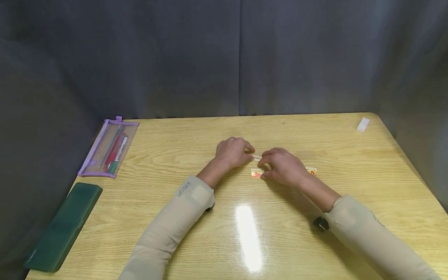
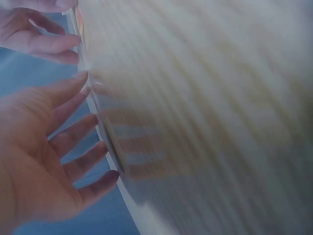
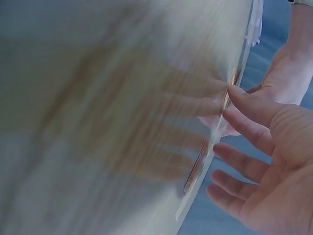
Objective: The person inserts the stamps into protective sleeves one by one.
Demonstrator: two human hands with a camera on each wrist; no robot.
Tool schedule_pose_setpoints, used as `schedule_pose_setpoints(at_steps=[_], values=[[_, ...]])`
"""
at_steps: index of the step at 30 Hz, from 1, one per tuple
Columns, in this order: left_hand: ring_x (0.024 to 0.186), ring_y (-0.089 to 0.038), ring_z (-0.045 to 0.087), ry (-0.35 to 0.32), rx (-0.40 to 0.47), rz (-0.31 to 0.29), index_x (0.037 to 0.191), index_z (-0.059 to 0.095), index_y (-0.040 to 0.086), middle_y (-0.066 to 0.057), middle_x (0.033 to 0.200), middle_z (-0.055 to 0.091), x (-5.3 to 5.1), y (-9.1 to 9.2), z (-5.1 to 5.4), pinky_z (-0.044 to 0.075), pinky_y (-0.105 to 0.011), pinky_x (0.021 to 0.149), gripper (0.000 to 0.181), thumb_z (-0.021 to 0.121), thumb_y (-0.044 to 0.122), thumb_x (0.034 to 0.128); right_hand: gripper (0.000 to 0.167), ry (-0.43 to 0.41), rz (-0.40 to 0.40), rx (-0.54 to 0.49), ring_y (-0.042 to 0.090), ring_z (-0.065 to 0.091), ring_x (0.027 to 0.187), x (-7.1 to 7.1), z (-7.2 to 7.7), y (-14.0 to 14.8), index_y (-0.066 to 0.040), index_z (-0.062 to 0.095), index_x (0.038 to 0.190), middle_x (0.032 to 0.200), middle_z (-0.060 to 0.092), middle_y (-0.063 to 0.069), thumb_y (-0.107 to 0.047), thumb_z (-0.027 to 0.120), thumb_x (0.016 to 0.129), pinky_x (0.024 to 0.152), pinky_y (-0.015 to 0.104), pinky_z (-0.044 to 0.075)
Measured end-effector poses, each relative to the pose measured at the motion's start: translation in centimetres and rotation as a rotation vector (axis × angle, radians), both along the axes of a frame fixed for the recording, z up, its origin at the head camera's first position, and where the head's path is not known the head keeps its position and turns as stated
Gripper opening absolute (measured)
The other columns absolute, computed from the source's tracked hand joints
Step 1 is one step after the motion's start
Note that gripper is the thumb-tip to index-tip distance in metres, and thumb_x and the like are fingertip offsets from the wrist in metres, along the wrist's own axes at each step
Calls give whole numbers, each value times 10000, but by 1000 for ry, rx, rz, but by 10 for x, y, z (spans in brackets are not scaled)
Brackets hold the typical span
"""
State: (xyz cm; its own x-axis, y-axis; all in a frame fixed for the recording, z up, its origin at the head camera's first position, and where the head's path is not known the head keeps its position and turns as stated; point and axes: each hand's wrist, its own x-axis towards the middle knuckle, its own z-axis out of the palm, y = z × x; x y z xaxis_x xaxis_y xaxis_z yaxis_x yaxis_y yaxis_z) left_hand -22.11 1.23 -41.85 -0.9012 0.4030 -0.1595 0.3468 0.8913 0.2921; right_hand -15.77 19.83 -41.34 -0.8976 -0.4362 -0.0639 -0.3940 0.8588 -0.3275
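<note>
Near the middle of the table, my left hand pinches the left end of a small clear strip with thumb and index finger. In the left wrist view, the other fingers of the left hand are spread close to the tabletop. My right hand has its index finger at the strip's right end and its thumb by a small printed sticker. Those two fingertips of the right hand stand apart in the right wrist view. Another printed piece shows partly behind the right hand.
At the left edge lie a purple-trimmed mesh zip pouch with several pens and a dark green case. A small white block sits in the far right corner of the wooden table. Dark curtains surround it.
</note>
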Motion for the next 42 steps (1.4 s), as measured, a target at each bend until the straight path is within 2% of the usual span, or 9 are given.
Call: schedule_pose_setpoints(at_steps=[10,15,19,25,28,32,35,39,42], values=[[1101,-166,680,32,7,69,1039,793,351,116,1168,745,3,5,3,566,-411,885,122,721,386,946,123,67,16,19,376,538,1335,4,3,-1,-193,818,943,1340,671,133,-222,852,829,1127,529,467],[973,-165,702,47,66,106,969,801,317,110,1081,756,4,-7,6,588,-387,770,114,689,303,955,92,47,-32,-62,361,564,1324,3,5,2,-178,809,946,1309,694,139,-165,814,855,1132,534,455],[881,-146,695,33,219,149,966,804,269,91,1009,768,5,-23,12,581,-348,700,104,701,278,957,108,-30,-129,-181,319,675,1178,1,10,7,-165,791,1006,1256,724,117,-157,766,901,1014,501,547],[801,-166,723,-91,559,234,953,800,205,32,902,773,13,-44,18,573,-337,763,83,759,271,927,126,-123,-222,-343,231,726,887,-1,22,14,-144,753,1058,1064,774,82,-220,710,966,733,352,591],[794,-235,755,-175,709,260,964,792,185,-3,915,774,18,-51,17,602,-380,777,88,768,258,922,158,-161,-258,-423,243,728,971,-3,29,16,-138,724,1080,1034,775,87,-251,708,971,803,342,571],[832,-295,745,-303,914,302,970,788,126,-58,940,754,25,-56,17,627,-464,839,114,790,217,902,248,-261,-304,-562,306,730,1038,-5,32,19,-110,683,1133,1082,769,156,-286,721,962,919,425,556],[847,-298,729,-362,1017,336,982,790,89,-80,951,743,30,-57,17,618,-495,894,122,785,183,903,300,-311,-327,-648,344,720,1071,-7,31,19,-85,659,1169,1121,754,200,-295,720,963,999,485,537],[908,-382,726,-374,1069,355,1046,779,80,-103,965,746,35,-57,17,606,-519,917,155,738,192,947,303,-319,-355,-713,341,723,1061,-9,32,18,-77,649,1202,1124,745,202,-279,694,982,1021,449,550],[979,-451,703,-396,1102,370,1068,774,82,-144,978,752,38,-57,16,599,-540,926,157,725,178,955,282,-319,-365,-743,302,733,1023,-9,33,15,-64,649,1213,1071,751,130,-235,676,991,955,331,587]])
